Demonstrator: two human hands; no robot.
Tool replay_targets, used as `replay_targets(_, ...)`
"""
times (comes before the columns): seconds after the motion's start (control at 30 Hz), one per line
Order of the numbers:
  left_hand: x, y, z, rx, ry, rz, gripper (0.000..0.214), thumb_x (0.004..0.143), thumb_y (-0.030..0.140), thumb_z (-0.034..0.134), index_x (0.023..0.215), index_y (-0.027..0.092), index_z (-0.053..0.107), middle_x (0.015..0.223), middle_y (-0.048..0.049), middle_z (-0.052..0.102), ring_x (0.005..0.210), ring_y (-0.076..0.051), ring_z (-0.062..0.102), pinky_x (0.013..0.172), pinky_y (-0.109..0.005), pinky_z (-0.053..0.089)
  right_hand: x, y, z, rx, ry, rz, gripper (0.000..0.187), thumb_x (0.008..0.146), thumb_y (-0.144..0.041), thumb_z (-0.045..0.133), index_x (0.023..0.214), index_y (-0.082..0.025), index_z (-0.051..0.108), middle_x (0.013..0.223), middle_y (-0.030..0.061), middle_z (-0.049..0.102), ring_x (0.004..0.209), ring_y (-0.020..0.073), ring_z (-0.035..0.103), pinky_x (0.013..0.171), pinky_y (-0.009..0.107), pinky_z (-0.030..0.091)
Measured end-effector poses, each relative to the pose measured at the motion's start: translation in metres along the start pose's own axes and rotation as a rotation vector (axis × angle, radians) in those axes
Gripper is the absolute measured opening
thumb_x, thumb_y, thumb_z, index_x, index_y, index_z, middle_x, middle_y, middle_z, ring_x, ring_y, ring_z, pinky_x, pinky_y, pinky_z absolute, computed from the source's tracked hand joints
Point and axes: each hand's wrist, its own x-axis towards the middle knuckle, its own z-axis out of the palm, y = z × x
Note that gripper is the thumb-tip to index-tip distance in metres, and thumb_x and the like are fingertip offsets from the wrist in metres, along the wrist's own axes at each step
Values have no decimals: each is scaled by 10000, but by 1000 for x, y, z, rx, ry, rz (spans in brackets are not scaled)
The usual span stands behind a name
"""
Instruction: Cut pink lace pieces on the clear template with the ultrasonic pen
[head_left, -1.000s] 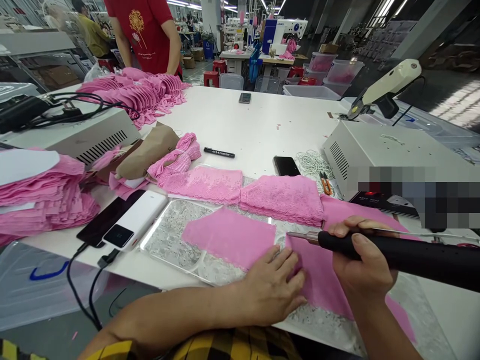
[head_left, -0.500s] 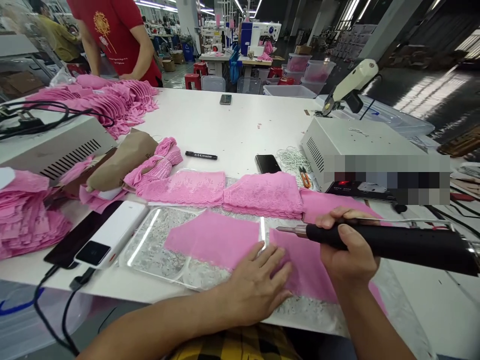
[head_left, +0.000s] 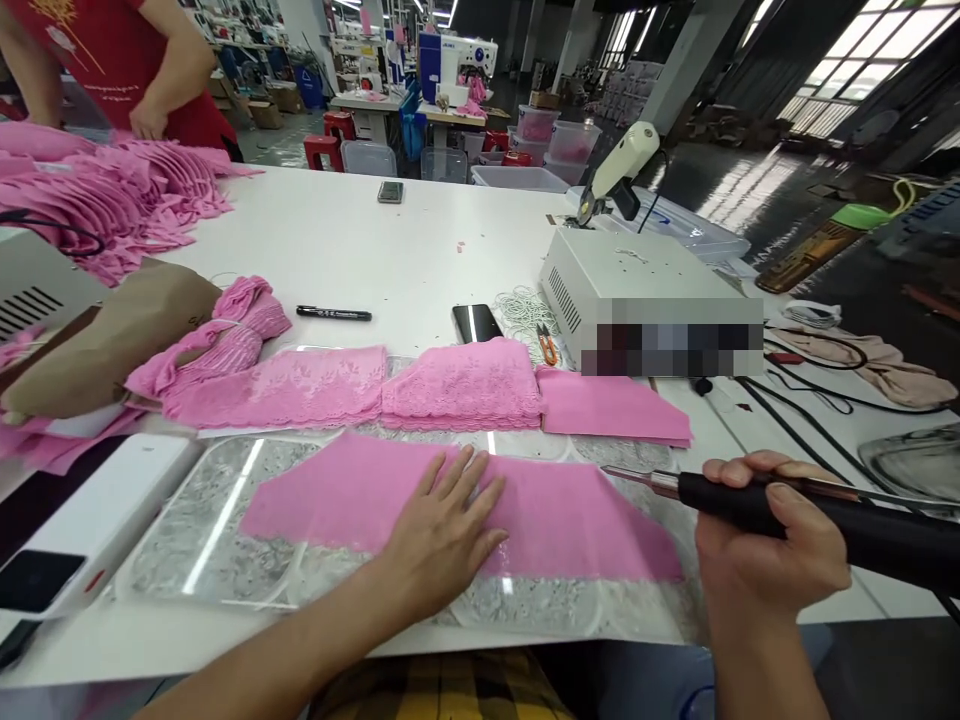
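Observation:
My left hand (head_left: 444, 532) lies flat, fingers spread, on a long pink fabric strip (head_left: 555, 520) that rests on a clear patterned plate (head_left: 187, 540). My right hand (head_left: 765, 555) is wrapped round a black cutting tool (head_left: 757, 503) with a metal tip, held level just past the strip's right end. Behind the strip lie pink lace pieces (head_left: 461, 385) and a stack of plain pink pieces (head_left: 611, 408).
A white control box (head_left: 637, 290) stands at the right with a cream hand cutter (head_left: 619, 170) on it. A phone (head_left: 477, 322), marker (head_left: 334, 314), snips (head_left: 548, 345) and a white power bank (head_left: 90, 525) lie around. Pink fabric piles (head_left: 127, 195) and a person in red (head_left: 127, 60) are far left.
The view has swung right. My left hand slid left along the strip and flattened it; my right hand drew the tool back off the fabric to the right.

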Motion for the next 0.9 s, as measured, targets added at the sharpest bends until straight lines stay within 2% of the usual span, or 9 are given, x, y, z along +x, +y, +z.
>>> replay_targets(0.2,0,-1,1,-6,4,-2,440,1012,430,413,1334,170,566,1424,-134,538,1337,-321,487,1090,-522,405,-4,5,-2,-3,-15,2,183,542,-199,574,723,-208,551,702,-26,547,561,115,480,570,293,431)
replay_targets(0.47,-2,-1,6,-8,14,-18,417,995,403,456,1330,186,576,1430,-121,534,1356,-309,466,1128,-519,364,-3,11,-2,-6,-23,9,181,552,-221,591,726,-217,542,725,-31,546,554,115,473,574,304,435)
replay_targets(0.9,-1,-3,7,18,60,1,407,1004,395,424,1311,190,594,1403,-113,564,1334,-309,492,1133,-504,348,-3,13,2,-7,-74,-13,147,593,-203,621,710,-195,532,712,-26,559,575,109,514,579,294,458)
